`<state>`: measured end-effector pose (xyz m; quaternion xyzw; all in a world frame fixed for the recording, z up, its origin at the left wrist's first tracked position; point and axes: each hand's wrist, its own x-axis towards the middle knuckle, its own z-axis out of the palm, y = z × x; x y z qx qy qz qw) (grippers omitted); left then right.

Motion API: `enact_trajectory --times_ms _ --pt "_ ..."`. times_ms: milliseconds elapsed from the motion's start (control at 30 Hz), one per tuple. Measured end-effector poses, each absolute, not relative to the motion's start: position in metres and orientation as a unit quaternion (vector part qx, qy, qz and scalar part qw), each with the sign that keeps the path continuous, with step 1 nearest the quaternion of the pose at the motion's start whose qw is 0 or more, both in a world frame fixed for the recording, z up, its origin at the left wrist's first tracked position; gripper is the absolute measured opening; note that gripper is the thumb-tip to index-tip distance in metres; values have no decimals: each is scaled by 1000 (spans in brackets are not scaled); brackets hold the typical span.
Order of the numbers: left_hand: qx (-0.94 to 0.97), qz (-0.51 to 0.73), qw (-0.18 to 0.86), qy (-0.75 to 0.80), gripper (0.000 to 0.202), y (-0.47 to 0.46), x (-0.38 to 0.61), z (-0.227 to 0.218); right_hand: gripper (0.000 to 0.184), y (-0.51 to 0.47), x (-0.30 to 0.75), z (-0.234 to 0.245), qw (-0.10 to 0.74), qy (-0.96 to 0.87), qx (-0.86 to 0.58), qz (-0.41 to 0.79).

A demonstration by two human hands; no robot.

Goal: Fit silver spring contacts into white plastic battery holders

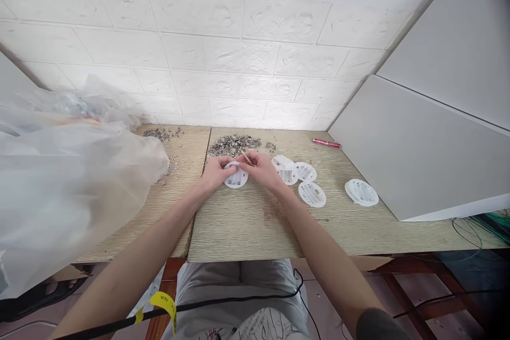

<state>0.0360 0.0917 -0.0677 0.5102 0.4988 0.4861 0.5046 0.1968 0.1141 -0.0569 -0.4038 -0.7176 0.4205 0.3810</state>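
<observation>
A white round plastic battery case [236,179] with slots lies close to the tabletop in front of me. The fingers and thumb of my left hand [215,172] close on its left edge. My right hand [261,170] is at its upper right, the thumb over the slots. A thin wooden stick [247,158] pokes out between my right fingers. What the fingertips touch inside the case is hidden. Just beyond both hands is a heap of small metal contact pieces [233,143].
Right of my hands lie several more white cases [312,194], and a pair or stack [362,192] sits farther right. A red pen [326,143] is near the wall. A large plastic bag [71,170] covers the left side, with loose metal pieces [161,134] beside it. A grey panel [422,154] bounds the right.
</observation>
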Motion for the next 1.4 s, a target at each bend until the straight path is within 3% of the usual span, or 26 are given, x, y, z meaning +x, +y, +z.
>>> enact_trajectory --times_ms 200,367,500,767,1400 --pt "407 507 678 344 31 92 34 -62 23 118 194 -59 476 -503 -421 586" --pt "391 515 695 314 36 91 32 -60 32 120 191 -62 480 -445 -403 639" --pt "405 524 689 296 42 93 29 -60 32 118 194 -59 452 -526 -446 566" --pt "405 550 649 335 41 98 29 -67 19 116 199 -58 351 -761 -483 254" --pt "380 554 618 409 44 96 36 -67 23 104 189 -55 254 -804 -526 110"
